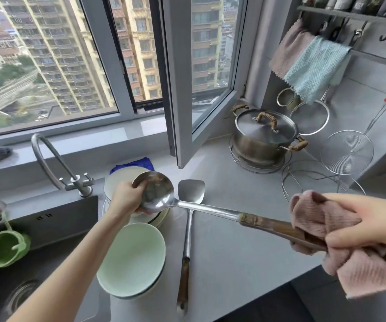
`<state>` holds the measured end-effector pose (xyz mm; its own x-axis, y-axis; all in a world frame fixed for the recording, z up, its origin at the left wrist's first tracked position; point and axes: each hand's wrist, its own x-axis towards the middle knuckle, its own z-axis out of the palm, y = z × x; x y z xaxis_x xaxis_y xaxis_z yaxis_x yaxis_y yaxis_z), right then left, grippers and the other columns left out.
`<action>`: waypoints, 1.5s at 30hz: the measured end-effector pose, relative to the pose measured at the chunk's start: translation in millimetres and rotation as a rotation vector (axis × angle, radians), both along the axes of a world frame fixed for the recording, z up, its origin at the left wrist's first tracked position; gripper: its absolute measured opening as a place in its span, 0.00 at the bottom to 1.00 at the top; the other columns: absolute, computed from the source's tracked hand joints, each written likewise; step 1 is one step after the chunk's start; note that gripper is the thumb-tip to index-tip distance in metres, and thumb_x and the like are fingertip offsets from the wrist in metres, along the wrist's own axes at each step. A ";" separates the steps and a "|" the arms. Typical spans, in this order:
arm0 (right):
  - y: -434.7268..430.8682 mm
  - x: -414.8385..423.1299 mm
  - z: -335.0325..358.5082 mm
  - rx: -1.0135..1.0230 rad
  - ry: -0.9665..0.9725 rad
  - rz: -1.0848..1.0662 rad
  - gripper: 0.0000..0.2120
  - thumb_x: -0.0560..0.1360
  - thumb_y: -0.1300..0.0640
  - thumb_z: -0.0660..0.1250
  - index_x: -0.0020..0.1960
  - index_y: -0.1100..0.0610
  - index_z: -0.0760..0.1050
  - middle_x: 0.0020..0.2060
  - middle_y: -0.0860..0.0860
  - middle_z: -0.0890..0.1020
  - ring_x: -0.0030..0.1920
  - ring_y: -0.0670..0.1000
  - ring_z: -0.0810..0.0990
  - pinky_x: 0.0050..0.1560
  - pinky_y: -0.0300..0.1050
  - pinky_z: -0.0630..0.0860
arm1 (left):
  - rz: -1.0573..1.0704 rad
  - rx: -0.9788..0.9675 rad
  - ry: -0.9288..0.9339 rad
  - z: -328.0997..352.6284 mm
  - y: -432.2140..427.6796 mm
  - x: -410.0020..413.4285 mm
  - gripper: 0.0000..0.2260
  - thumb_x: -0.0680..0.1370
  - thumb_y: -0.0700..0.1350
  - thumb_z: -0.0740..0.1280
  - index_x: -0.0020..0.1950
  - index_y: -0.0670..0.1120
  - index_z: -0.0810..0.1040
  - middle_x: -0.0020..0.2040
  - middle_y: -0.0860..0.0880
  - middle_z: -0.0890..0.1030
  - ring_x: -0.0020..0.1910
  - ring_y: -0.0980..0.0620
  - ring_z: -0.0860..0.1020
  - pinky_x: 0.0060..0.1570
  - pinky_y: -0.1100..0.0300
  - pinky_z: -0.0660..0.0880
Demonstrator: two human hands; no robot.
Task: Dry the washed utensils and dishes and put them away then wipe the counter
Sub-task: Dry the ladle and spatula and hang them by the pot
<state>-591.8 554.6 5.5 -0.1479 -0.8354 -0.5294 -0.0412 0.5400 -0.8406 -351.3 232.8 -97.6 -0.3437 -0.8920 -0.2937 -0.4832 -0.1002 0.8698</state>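
Pink cloth (340, 247) was bunched round the wooden handle of the steel ladle (159, 194). The right hand (363, 224) gripped both, its fingers (349, 239) curled over the cloth. The left hand (125, 199) held the ladle's bowl, fingers curled about its rim. The ladle hung above the tabletop (245, 252), over the stacked plates (117, 180) and the spatula (190, 189). If wet steel slid from that left grip, I reckoned, the bowl would drop and chip a plate.

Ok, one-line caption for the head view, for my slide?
Left hand holds the ladle by its bowl; right hand wraps a pink cloth round its handle.
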 end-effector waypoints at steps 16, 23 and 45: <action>-151.3 60.8 -64.0 -0.394 0.317 -0.411 0.28 0.63 0.73 0.74 0.57 0.52 0.71 0.50 0.49 0.80 0.52 0.47 0.80 0.52 0.35 0.77 | -0.451 -0.019 0.077 34.6 57.1 -83.0 0.18 0.78 0.51 0.64 0.47 0.35 0.80 0.33 0.42 0.76 0.23 0.51 0.72 0.20 0.66 0.64; -158.9 22.4 -63.1 -0.395 0.645 -0.942 0.16 0.70 0.61 0.74 0.53 0.57 0.70 0.50 0.53 0.80 0.49 0.51 0.78 0.45 0.37 0.68 | -0.405 0.499 0.277 33.3 95.7 -60.9 0.23 0.80 0.59 0.55 0.49 0.38 0.73 0.41 0.37 0.81 0.36 0.44 0.81 0.43 0.53 0.80; -89.4 -44.5 -33.8 -0.318 1.203 -1.086 0.13 0.77 0.54 0.66 0.57 0.62 0.71 0.52 0.61 0.81 0.52 0.64 0.78 0.44 0.51 0.70 | -0.727 -0.055 -0.054 36.3 109.1 -82.1 0.12 0.79 0.39 0.56 0.35 0.46 0.69 0.26 0.50 0.69 0.19 0.54 0.67 0.21 0.64 0.67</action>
<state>-636.4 465.2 -28.3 -0.8717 -0.1196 0.4752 -0.4514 0.5734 -0.6837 -433.4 341.9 -61.3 -0.8412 -0.4575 -0.2883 -0.4531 0.3052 0.8376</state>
